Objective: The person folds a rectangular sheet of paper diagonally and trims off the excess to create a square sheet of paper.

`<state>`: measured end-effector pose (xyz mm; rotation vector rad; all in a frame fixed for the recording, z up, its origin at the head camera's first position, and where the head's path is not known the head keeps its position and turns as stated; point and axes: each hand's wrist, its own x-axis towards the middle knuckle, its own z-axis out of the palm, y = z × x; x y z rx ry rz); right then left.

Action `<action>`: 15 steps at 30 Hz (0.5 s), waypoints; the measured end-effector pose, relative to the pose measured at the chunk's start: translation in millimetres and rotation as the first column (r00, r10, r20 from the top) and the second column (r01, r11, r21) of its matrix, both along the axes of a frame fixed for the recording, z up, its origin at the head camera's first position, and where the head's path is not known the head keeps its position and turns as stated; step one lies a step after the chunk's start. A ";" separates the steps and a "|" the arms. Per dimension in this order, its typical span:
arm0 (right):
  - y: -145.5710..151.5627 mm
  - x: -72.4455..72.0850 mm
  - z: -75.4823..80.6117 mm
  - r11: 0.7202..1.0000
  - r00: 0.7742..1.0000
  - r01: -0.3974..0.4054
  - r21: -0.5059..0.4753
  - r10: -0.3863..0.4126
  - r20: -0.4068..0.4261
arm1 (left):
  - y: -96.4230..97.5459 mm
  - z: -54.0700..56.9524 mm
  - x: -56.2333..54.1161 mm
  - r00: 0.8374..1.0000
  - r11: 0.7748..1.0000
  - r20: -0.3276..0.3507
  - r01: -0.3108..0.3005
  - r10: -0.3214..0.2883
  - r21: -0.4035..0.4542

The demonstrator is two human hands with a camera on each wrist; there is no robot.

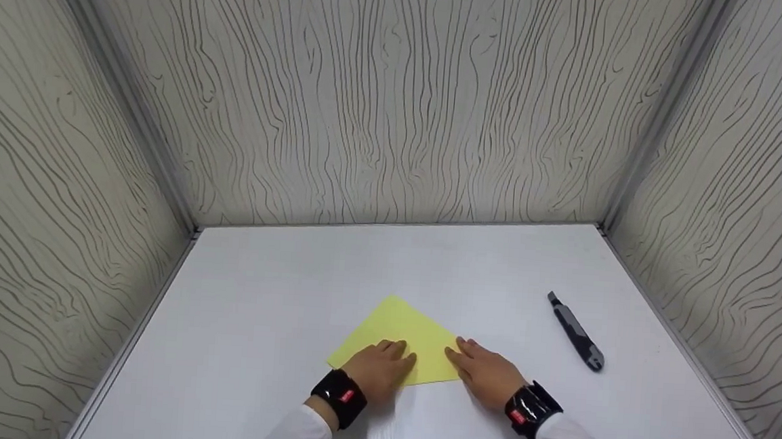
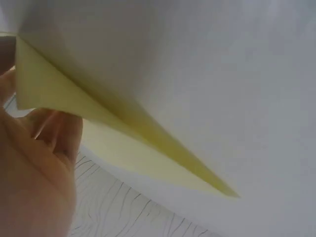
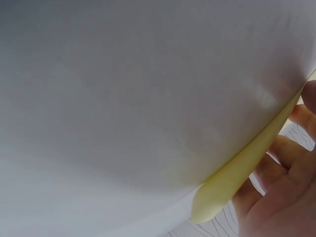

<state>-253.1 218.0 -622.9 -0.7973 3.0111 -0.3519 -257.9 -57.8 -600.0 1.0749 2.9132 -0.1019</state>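
A yellow sheet of paper, folded over into a rough triangle, lies on the white table. On its near part rests my left hand, fingers spread and fingertips touching the paper. My right hand touches the right corner with extended fingers. In the left wrist view, the paper's layers stand slightly apart along the near side, with the left hand over them. The right wrist view shows the paper's edge curving up a little beside the right hand's fingers.
A black and grey utility knife lies on the table to the right of the right hand, its tip pointing away. Wood-grain patterned panels enclose the white table at the back and both sides.
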 end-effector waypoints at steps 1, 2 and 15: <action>-0.4 0.0 -0.1 1.000 1.000 0.002 -0.001 -0.002 0.005 | 3.2 -2.0 1.6 0.999 1.000 -0.050 0.000 -0.002 -0.024; -0.7 0.0 -0.3 1.000 1.000 0.005 0.000 -0.005 0.007 | 6.5 -3.9 3.4 0.994 0.999 -0.109 0.003 -0.008 -0.046; -3.7 -0.8 0.2 1.000 0.999 0.030 0.000 -0.030 -0.022 | 31.5 -5.3 17.3 0.891 0.985 -0.452 -0.044 -0.037 -0.166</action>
